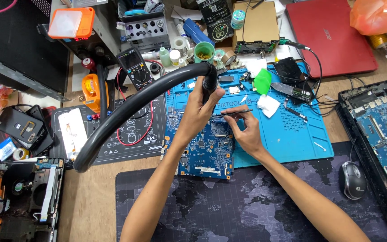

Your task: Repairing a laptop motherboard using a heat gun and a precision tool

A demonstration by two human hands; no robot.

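Fingers of the right hand (pixel 247 132) are pinched together on a pair of thin dark tweezers (pixel 231 113), which lie almost level with their tips pointing left toward the other hand; the left hand (pixel 199 110) is wrapped around the black nozzle end of a thick black hose (pixel 126 112), fingers clamped on it, holding it upright over a blue circuit board (pixel 202 145); both forearms reach up from the bottom edge across a dark desk mat printed with a world map (pixel 229 206); the circuit board lies half on that mat and half on a bright blue work mat (pixel 292 134) beyond it; the hose curves away left in a wide arc over a black mat with red wire (pixel 133 134); a black mouse (pixel 353 179) sits to the right, near an opened laptop base (pixel 377 130) with another blue board inside; farther back stand a black multimeter (pixel 134 67), a green cup (pixel 204 50) and small bottles; a red laptop (pixel 332 33) lies shut at the far right. A likely risk, judging by the pose: the nozzle is just above the board and close to the tweezer tips, so a slip of either hand could shift small parts or touch fingers to the nozzle.
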